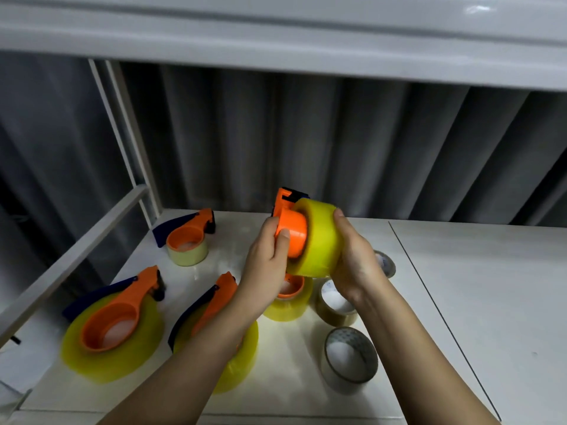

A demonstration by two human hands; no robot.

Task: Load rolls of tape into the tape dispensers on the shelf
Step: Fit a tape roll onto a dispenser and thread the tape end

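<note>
Above the white shelf (460, 302), my left hand (268, 259) grips an orange tape dispenser (290, 231) by its round hub. My right hand (352, 259) holds a yellow tape roll (319, 240), which sits partly over that hub. Three more orange dispensers with rolls on them lie on the shelf: one at the back left (187, 237), one at the front left (116, 317), and one (221, 299) partly hidden under my left forearm. Another orange hub in a yellow roll (288, 299) lies below my hands.
Loose rolls lie on the shelf near my right arm: a brownish one (336, 305), a clear one (349, 360) and one (385, 263) mostly hidden behind my right hand. A white rail (70, 259) borders the shelf on the left. An upper shelf (276, 35) hangs overhead.
</note>
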